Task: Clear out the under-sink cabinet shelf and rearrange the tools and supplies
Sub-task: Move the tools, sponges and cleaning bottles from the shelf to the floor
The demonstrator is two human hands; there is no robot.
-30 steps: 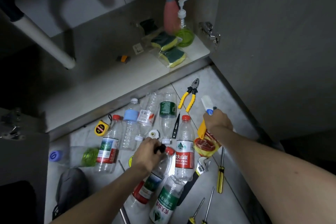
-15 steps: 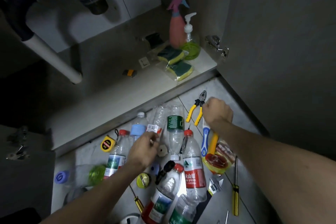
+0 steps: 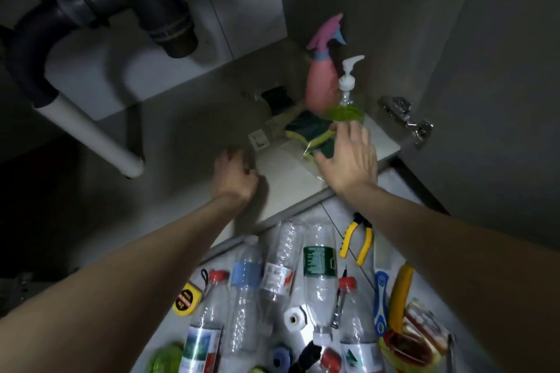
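Observation:
Both of my hands are reaching onto the pale cabinet shelf (image 3: 288,182). My right hand (image 3: 348,157) is flat with its fingers spread, lying over the near one of two plastic-wrapped green and yellow sponges (image 3: 306,126). My left hand (image 3: 235,174) rests on the shelf further left with its fingers curled down; whatever is under it is hidden. At the shelf's back right corner stand a pink spray bottle (image 3: 321,85) and a clear pump bottle (image 3: 348,82) with a green base (image 3: 345,112). A small white square piece (image 3: 258,139) lies between my hands.
Dark drain pipes (image 3: 157,9) and a white pipe (image 3: 91,130) hang over the shelf's left half. The open door with its hinge (image 3: 406,115) stands on the right. On the floor below lie several plastic bottles (image 3: 318,263), yellow pliers (image 3: 357,239) and a tape measure (image 3: 185,300).
Both hands left the floor items and moved up and forward onto the shelf. The right hand let go of the blue and yellow tools, which now lie on the floor.

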